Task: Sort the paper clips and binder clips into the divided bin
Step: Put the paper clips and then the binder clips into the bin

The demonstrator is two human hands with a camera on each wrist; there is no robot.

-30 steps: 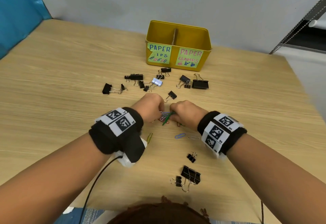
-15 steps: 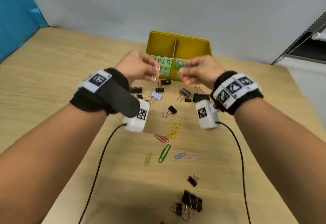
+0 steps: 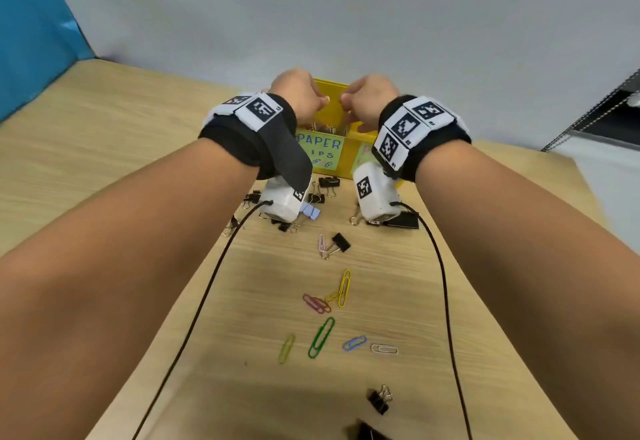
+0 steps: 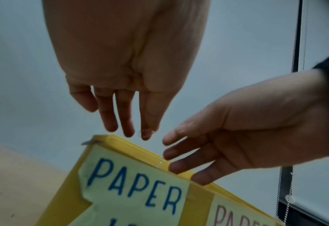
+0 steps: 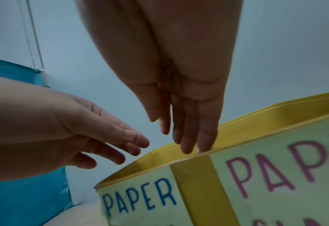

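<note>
The yellow divided bin [image 3: 333, 92] stands at the far side, its left label reading PAPER [image 4: 134, 183]. My left hand [image 3: 311, 100] and right hand [image 3: 353, 103] hover side by side over the left compartment. In the left wrist view the left hand [image 4: 132, 133] points straight fingers down at the rim. A thin pale paper clip [image 5: 138, 136] shows blurred at the left hand's fingertips. The right hand [image 5: 183, 140] also has straight fingers just above the rim and holds nothing I can see. Several paper clips [image 3: 318, 126] lie inside the left compartment.
Coloured paper clips lie on the wooden table: green [image 3: 321, 337], yellow [image 3: 344, 287], red [image 3: 317, 302], blue [image 3: 354, 343], white [image 3: 383, 348]. Black binder clips sit near the bin [image 3: 329, 181], mid-table [image 3: 341, 242] and near me [image 3: 379, 401].
Both hands lifted paper clips from the table, rose and moved forward over the bin's left compartment. Their pinching fingers have now straightened out.
</note>
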